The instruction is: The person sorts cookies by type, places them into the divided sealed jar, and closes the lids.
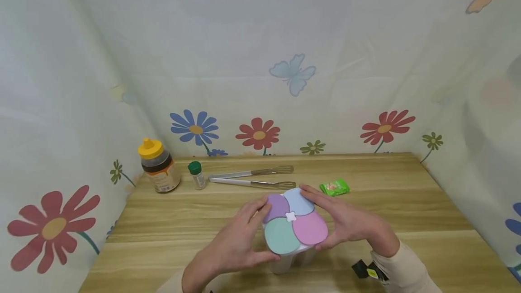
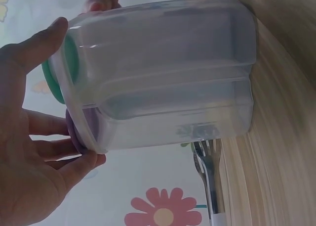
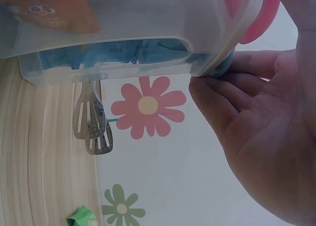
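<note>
A clear plastic container (image 1: 282, 264) stands upright on the wooden table, topped by a lid (image 1: 310, 229) with purple, pale blue, pink and green petal-shaped flaps. My left hand (image 1: 234, 238) grips the lid's left edge, thumb at the near side and fingers at the far side. On the opposite edge, my right hand (image 1: 352, 221) holds the lid the same way. The left wrist view shows the container's see-through wall (image 2: 168, 48) under the rim. Through the wall in the right wrist view, an orange packet (image 3: 59, 11) and blue packets (image 3: 123, 55) show inside.
Metal tongs (image 1: 232, 181) lie behind the container. A small green-capped shaker (image 1: 197, 176) and a yellow-capped bottle (image 1: 163, 173) stand at the back left. A green packet (image 1: 335, 187) lies behind the right hand. Flower-printed cloth (image 1: 228, 94) encloses the table (image 1: 183, 220).
</note>
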`<state>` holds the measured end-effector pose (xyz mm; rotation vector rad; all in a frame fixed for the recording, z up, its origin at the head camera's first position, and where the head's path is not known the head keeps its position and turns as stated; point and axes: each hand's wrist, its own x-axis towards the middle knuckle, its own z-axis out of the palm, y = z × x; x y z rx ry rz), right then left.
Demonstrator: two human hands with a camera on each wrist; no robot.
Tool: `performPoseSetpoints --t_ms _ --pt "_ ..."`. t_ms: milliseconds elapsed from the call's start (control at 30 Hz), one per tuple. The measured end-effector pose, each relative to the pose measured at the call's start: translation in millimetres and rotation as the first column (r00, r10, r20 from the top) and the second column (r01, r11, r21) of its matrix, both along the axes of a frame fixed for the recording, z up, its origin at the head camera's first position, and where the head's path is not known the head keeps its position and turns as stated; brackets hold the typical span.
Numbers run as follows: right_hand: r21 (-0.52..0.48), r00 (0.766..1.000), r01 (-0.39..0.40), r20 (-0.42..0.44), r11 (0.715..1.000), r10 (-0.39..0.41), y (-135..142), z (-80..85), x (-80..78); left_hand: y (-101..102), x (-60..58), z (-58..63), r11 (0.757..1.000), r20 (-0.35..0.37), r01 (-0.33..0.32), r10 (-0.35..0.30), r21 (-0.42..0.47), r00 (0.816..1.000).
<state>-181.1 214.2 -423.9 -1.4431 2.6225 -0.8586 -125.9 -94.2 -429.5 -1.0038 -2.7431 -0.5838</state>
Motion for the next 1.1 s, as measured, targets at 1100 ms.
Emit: performPoseSetpoints --t_ms 1100 --pt "-0.015 0.99 -0.138 0.03 0.99 0.139 -0.1 3.7 -15.8 12.9 17.4 -3.7 0.995 -0.08 -0.104 0.103 -0.008 0.992"
